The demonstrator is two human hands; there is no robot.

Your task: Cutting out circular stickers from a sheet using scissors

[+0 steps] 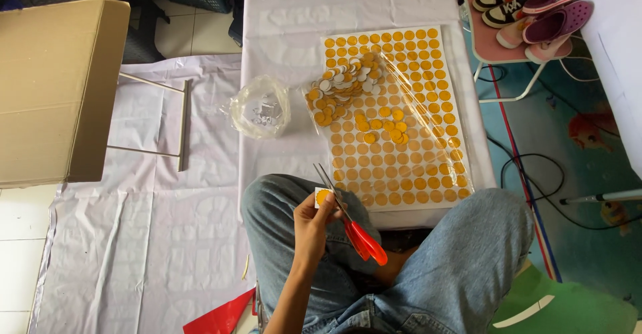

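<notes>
One small paper sticker piece (323, 197) sits pinched in my left hand (311, 230) grip: light, floppy, best held by its edge. Scissors (348, 220) meet it; my right hand's grip is hidden.

At lower centre of the frame, the left hand (313, 221) pinched a small orange sticker piece (323, 197) against open red-handled scissors (349, 219); a sticker sheet (394, 117) lay above, at centre.

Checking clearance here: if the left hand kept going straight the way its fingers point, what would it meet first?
Probably the sticker sheet beyond the left hand and its small sticker piece; depth is unclear.
</notes>
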